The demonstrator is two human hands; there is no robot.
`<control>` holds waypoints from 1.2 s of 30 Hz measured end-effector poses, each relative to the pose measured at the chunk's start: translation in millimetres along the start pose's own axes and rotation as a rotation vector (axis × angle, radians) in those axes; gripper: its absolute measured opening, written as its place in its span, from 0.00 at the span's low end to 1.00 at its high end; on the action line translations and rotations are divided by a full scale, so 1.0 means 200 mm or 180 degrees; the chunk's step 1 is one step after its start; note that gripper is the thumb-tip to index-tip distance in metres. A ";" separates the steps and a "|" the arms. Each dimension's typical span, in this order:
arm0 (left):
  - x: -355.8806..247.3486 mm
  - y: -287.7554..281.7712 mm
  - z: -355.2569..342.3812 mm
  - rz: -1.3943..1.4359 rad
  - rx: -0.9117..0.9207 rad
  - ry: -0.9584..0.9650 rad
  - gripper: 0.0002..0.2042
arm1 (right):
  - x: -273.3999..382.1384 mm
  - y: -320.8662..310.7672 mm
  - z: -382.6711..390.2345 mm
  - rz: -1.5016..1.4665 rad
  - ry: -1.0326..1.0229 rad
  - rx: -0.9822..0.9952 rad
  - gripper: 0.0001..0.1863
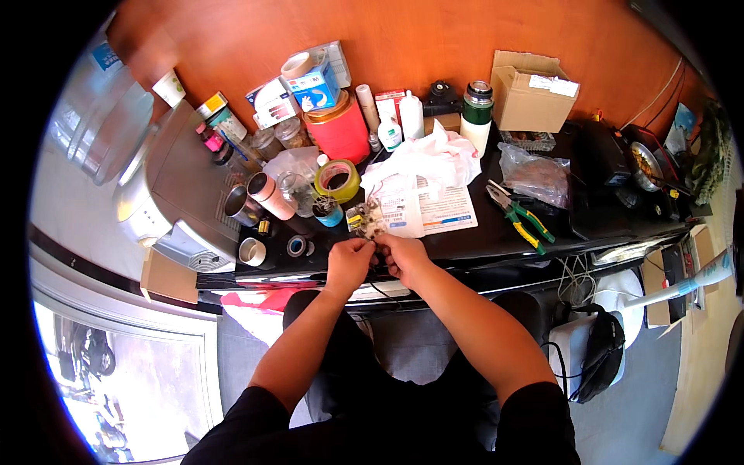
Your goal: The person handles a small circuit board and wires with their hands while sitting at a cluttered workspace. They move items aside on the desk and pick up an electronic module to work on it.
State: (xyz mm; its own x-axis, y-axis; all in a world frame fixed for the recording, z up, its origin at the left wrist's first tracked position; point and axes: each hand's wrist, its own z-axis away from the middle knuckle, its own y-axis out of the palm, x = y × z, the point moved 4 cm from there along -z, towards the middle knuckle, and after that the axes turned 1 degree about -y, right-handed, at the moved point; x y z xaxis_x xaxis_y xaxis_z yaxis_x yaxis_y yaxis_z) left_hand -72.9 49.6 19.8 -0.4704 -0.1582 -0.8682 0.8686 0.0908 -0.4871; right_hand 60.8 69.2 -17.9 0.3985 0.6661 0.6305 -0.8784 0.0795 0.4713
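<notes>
Nearest us, both forearms reached up over the worktop's (453, 246) front edge, and the left hand (348, 262) and right hand (402, 256) met there, side by side. We saw the fingers of each grip curled, their tips drawn in toward one another, though at this small scale we could not tell what, if anything, either was pinching. Just beyond the fingertips lay the small metal part with a yellow patch (364, 220), at the near left corner of a printed sheet (454, 212). We judged the step in hand to be fine two-handed finger work at that part; the next move, as we read it, called for one hand to steady it while the other worked its near end, without pushing it off the paper. Farther right, we noted green-and-yellow pliers (508, 205), within reach but untouched; to the left stood a yellow tape roll (341, 198). Behind these came crumpled white plastic (432, 163), a green-and-white flask (476, 124) and, farthest, an open cardboard box (524, 102).
</notes>
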 end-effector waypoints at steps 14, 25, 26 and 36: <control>-0.20 0.01 0.15 -0.1798 -0.0988 0.2245 0.18 | 0.04 -0.01 -0.02 0.0027 0.0023 -0.0082 0.09; -0.17 0.03 0.12 -0.1942 -0.1048 0.2390 0.08 | 0.03 -0.02 -0.01 -0.0095 0.0008 -0.0167 0.08; -0.16 0.04 0.12 -0.1919 -0.1047 0.2353 0.07 | 0.03 -0.02 -0.02 -0.0042 -0.0017 -0.0135 0.08; -0.05 0.01 0.02 -0.0381 0.0076 0.0783 0.10 | 0.10 -0.03 -0.03 0.0746 -0.0607 -0.0259 0.07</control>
State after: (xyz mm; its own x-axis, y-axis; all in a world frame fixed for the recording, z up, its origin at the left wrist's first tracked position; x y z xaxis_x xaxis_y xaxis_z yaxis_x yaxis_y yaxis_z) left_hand -65.4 46.8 27.8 -0.5912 0.0775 -0.8028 0.8065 0.0622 -0.5879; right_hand 72.7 85.9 -12.0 0.2182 0.5227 0.8241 -0.9674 0.0045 0.2533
